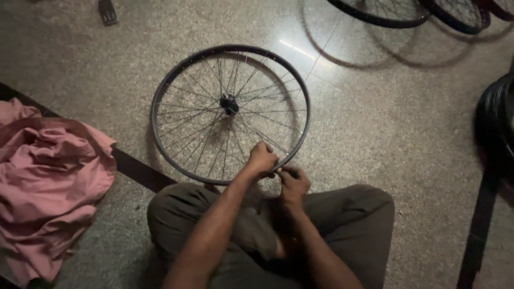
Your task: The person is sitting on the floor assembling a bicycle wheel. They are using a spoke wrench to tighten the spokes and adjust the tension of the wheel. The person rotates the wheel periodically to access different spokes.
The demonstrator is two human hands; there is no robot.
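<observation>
A bare bicycle wheel rim (160, 91) with thin spokes and a dark hub (229, 103) stands tilted on the speckled floor in front of my crossed legs. My left hand (261, 159) is closed around the spokes near the rim's near edge. Right beside it, my right hand (292, 181) pinches at the same spot on the rim; a small tool may be in its fingers, but I cannot tell.
A crumpled pink cloth (48, 182) lies at the left. More wheels (385, 13) lean at the top right, and stacked black tyres (495, 123) sit at the right edge. A small dark object (107, 10) lies top left. A dark floor strip (134, 168) runs diagonally.
</observation>
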